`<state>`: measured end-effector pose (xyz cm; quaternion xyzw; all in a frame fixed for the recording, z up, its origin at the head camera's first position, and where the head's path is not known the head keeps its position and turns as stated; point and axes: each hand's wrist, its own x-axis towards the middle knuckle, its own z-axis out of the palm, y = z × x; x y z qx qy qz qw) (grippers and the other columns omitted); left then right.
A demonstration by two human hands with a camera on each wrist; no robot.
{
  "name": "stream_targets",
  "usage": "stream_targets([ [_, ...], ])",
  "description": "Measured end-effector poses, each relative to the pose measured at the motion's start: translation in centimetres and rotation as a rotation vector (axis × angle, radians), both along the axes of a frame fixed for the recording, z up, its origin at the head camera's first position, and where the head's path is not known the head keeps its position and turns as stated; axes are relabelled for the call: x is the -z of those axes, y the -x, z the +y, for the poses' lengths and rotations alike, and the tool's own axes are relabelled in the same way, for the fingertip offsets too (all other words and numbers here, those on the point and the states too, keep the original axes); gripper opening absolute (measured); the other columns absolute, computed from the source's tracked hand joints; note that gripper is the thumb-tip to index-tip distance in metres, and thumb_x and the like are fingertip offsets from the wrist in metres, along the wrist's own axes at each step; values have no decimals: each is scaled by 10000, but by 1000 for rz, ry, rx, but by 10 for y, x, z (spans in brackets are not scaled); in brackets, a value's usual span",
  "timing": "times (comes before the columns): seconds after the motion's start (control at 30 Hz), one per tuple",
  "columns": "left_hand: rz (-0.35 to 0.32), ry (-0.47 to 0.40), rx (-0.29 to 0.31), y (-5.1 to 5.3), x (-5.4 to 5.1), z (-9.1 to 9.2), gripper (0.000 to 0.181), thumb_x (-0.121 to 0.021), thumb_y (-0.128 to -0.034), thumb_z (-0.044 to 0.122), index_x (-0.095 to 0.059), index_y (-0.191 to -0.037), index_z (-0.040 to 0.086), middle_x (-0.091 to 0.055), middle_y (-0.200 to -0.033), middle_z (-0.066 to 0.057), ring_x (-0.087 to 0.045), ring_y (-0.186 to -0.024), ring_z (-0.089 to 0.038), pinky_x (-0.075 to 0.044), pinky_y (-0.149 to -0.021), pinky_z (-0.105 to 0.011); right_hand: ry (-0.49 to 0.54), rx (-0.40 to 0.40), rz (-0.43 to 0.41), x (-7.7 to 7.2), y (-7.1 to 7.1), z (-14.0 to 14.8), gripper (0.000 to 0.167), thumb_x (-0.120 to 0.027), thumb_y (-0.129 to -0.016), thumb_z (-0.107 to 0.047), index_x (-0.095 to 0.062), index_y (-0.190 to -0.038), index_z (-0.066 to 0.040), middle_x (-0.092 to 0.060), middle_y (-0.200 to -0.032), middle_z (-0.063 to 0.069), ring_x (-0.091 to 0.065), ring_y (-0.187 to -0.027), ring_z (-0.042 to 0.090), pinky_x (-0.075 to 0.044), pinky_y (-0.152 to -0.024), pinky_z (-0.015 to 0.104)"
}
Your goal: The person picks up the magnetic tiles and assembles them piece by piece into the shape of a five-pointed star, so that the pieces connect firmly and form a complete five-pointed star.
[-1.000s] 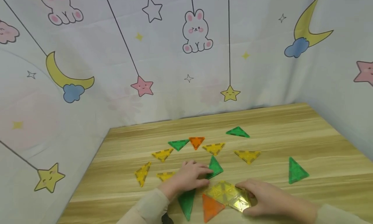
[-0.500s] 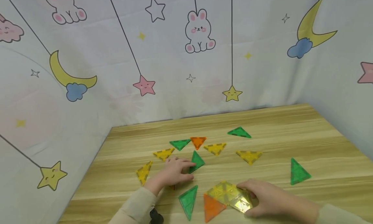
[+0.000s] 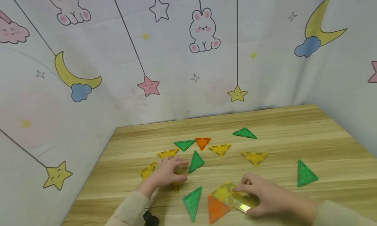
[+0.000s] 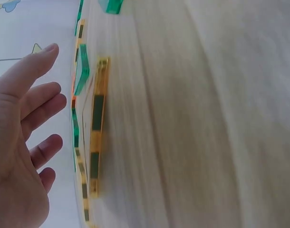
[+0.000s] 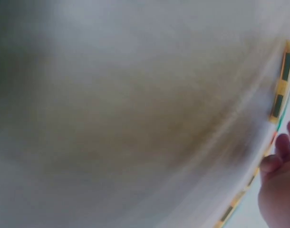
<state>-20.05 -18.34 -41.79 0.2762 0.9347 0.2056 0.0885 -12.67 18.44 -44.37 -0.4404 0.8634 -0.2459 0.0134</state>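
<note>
Leaving the green triangle [image 3: 196, 162] at its two o'clock, your left hand [image 3: 164, 173] has fingers spread—placing apparently done; whether your right hand [image 3: 271, 196] pinches is unclear.

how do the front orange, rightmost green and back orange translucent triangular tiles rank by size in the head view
Front orange tile and rightmost green tile: too alike to rank
Back orange tile: smallest, but farther away

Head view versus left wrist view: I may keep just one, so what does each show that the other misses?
Only the head view: the right hand and the rabbit prints. Only the left wrist view: the underside of the left hand and, edge-on, a yellow tile which that hand largely covers in the head view. Both: left hand, green tiles, table.
</note>
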Motion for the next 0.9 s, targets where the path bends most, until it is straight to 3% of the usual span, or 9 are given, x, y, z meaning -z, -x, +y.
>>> stream_targets([
  [0.1,3,3,-7,-2,0,-8,509,-706,-814,414,-604,-1254,180,-513,-1332,-62,-383,-1210,-393,-231,-918,-620,-26,-63,64,2,6,-4,529,-684,-808,-474,-560,-1296,-313,-429,-1139,-112,-411,-979,53,-430,-788,270],
  [0.2,-6,17,-20,-5,0,-16,511,-719,-796,424,-612,-1237,189,-517,-1329,-56,-385,-1204,-383,-246,-902,-621,-64,-82,59,2,11,-5,481,-654,-828,-491,-573,-1276,-333,-449,-1168,-116,-431,-1030,79,-438,-840,329],
  [0.57,-19,1,-46,-17,2,-36,559,-757,-747,443,-615,-1225,188,-548,-1285,-24,-393,-1189,-325,-251,-890,-613,-14,-16,-13,-1,23,15,450,-664,-843,-442,-600,-1240,-242,-429,-1156,-57,-438,-992,86,-447,-800,325],
  [0.77,-25,-24,-116,-24,2,-52,571,-771,-729,432,-615,-1219,183,-519,-1322,-66,-370,-1222,-408,-225,-912,-641,-10,-20,-21,-3,28,21,456,-660,-857,-413,-596,-1256,-202,-425,-1166,-62,-428,-981,85,-439,-781,310],
  [0.9,-20,-34,-164,-29,4,-66,575,-787,-714,413,-618,-1213,180,-537,-1297,-57,-395,-1190,-367,-239,-921,-639,-28,-21,-13,-4,29,22,461,-660,-854,-423,-599,-1252,-199,-434,-1170,-48,-436,-990,95,-445,-788,325],
])
